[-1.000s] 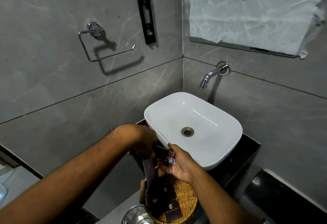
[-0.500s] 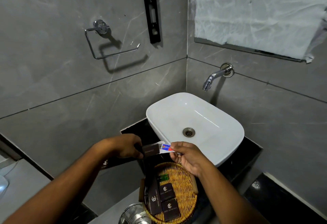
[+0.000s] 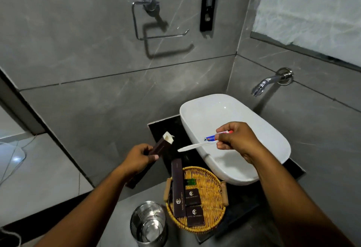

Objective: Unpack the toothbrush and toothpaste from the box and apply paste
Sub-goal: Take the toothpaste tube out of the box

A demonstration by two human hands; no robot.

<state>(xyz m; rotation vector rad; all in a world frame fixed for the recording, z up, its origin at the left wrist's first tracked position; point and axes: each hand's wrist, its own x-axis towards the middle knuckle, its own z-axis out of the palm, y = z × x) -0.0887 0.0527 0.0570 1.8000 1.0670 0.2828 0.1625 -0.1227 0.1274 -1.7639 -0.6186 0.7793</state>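
Observation:
My left hand (image 3: 139, 158) grips a long dark brown box (image 3: 160, 146) whose white end flap stands open, pointing up and to the right. My right hand (image 3: 237, 140) is held over the left part of the white basin (image 3: 252, 127). It pinches a small blue, white and red toothpaste tube (image 3: 211, 137) together with a white toothbrush (image 3: 192, 146). The toothbrush sticks out leftwards toward the box mouth, a short gap away from it. Part of both items is hidden inside my right fist.
A wicker basket (image 3: 211, 180) with several dark brown boxes (image 3: 178, 188) sits on the black counter in front of the basin. A steel bin (image 3: 148, 223) stands on the floor below left. A tap (image 3: 269, 82), a ring holder (image 3: 148, 22) and a paper-covered mirror (image 3: 312, 8) are on the grey walls.
My hands have drawn apart: the toothbrush and paste tube have come out of the box in my right hand, which moved right over the basin. My left hand holds the opened box.

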